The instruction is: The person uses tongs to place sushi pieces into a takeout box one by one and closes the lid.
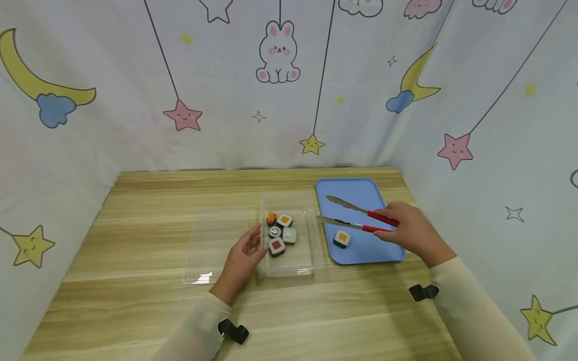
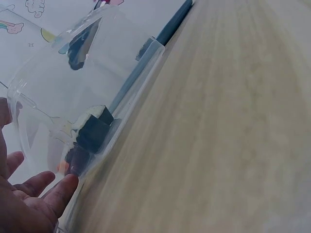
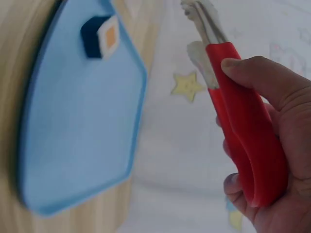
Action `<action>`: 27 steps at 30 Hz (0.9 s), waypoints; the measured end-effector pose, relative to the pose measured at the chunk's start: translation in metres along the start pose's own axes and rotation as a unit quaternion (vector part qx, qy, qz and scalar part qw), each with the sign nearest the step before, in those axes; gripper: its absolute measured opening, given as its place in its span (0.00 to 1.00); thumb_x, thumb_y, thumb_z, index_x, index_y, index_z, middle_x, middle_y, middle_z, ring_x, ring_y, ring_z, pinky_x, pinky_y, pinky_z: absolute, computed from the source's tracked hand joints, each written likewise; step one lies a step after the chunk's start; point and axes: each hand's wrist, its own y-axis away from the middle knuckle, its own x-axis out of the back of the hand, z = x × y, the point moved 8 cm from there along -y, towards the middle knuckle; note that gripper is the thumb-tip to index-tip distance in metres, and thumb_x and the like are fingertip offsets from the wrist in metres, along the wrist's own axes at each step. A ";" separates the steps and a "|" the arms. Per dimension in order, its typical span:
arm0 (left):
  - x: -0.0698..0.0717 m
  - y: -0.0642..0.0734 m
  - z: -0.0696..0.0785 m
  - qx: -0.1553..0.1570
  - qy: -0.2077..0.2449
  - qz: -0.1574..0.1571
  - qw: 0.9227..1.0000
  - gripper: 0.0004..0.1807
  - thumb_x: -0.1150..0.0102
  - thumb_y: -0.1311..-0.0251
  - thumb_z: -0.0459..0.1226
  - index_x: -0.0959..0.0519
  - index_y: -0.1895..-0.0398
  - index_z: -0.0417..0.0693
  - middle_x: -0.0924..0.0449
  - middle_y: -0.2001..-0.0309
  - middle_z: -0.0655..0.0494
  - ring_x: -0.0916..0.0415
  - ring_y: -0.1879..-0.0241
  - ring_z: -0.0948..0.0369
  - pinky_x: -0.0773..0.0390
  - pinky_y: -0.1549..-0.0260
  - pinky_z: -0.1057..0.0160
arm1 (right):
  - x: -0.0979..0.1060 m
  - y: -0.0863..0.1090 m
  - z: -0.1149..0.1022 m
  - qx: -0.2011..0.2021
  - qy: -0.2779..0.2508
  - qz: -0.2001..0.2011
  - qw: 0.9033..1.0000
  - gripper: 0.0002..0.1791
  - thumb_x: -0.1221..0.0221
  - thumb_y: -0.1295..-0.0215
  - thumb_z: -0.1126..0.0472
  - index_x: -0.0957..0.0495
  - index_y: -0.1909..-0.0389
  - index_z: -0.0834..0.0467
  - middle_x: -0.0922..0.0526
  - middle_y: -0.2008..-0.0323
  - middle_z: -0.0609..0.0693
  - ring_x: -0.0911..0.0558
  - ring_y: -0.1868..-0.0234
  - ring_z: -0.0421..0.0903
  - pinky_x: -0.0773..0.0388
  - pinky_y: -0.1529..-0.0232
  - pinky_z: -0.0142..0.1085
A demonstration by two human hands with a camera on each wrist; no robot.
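My right hand [image 1: 408, 225] grips a pair of metal tongs [image 3: 248, 121] by their red handles. The tongs' arms are spread apart above the blue tray [image 1: 375, 253], with nothing between their tips. On that tray sits one sushi piece [image 1: 341, 239] with an orange-yellow centre and dark sides. At the left side of a clear plastic box [image 1: 300, 260], my left hand [image 1: 241, 260] touches the wall with loosely extended fingers [image 2: 63, 191]. Inside the box, several sushi pieces [image 1: 284, 220] are gathered toward its left side, including a white one [image 1: 289, 235] and a red-centred one [image 1: 276, 246].
A clear flat lid [image 1: 217, 245] lies on the wooden table [image 1: 135, 240] left of the box. Behind and to the right of the table hangs a white curtain [image 1: 235, 140] printed with stars, moons and a rabbit.
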 end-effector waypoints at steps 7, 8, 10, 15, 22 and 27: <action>0.001 0.000 0.000 0.001 0.003 -0.001 1.000 0.35 0.35 0.30 0.34 0.34 0.22 0.53 0.32 0.25 0.47 0.32 0.28 0.48 0.26 0.34 0.45 | -0.003 0.045 0.040 -0.076 -0.034 -0.018 0.996 0.26 0.22 0.44 0.55 0.13 0.45 0.59 0.15 0.59 0.51 0.21 0.61 0.50 0.21 0.64 0.41; 0.001 0.000 0.000 0.001 0.003 0.000 1.000 0.35 0.35 0.31 0.34 0.33 0.22 0.53 0.32 0.25 0.48 0.32 0.28 0.49 0.26 0.34 0.46 | -0.005 0.049 0.042 -0.079 -0.039 -0.023 0.996 0.26 0.22 0.44 0.54 0.13 0.45 0.59 0.15 0.58 0.52 0.20 0.61 0.50 0.20 0.64 0.41; 0.002 0.001 0.000 0.002 0.003 0.002 1.000 0.35 0.34 0.31 0.34 0.33 0.22 0.54 0.32 0.25 0.48 0.32 0.28 0.49 0.26 0.34 0.46 | -0.012 0.056 0.047 -0.085 -0.045 -0.032 0.995 0.25 0.22 0.44 0.54 0.13 0.46 0.59 0.15 0.59 0.51 0.21 0.61 0.49 0.20 0.64 0.40; 0.001 0.000 -0.001 -0.001 0.005 -0.001 1.000 0.35 0.34 0.31 0.34 0.34 0.22 0.52 0.32 0.25 0.47 0.32 0.28 0.48 0.26 0.34 0.46 | -0.026 0.063 0.053 -0.083 -0.036 -0.037 0.995 0.24 0.21 0.46 0.56 0.11 0.49 0.59 0.15 0.60 0.50 0.22 0.63 0.46 0.21 0.66 0.37; -0.001 -0.001 -0.003 0.000 0.007 -0.002 1.000 0.35 0.34 0.31 0.34 0.33 0.22 0.55 0.32 0.25 0.48 0.32 0.28 0.49 0.27 0.33 0.45 | -0.037 0.062 0.053 -0.058 -0.030 -0.020 0.998 0.21 0.21 0.48 0.59 0.10 0.53 0.59 0.14 0.63 0.47 0.22 0.66 0.44 0.21 0.67 0.36; -0.001 -0.001 -0.002 0.000 0.006 -0.001 1.000 0.35 0.35 0.30 0.34 0.33 0.22 0.54 0.32 0.25 0.47 0.32 0.28 0.48 0.27 0.33 0.44 | -0.038 0.062 0.053 -0.052 -0.027 -0.015 0.998 0.21 0.21 0.48 0.60 0.10 0.52 0.59 0.15 0.63 0.46 0.23 0.66 0.43 0.22 0.68 0.35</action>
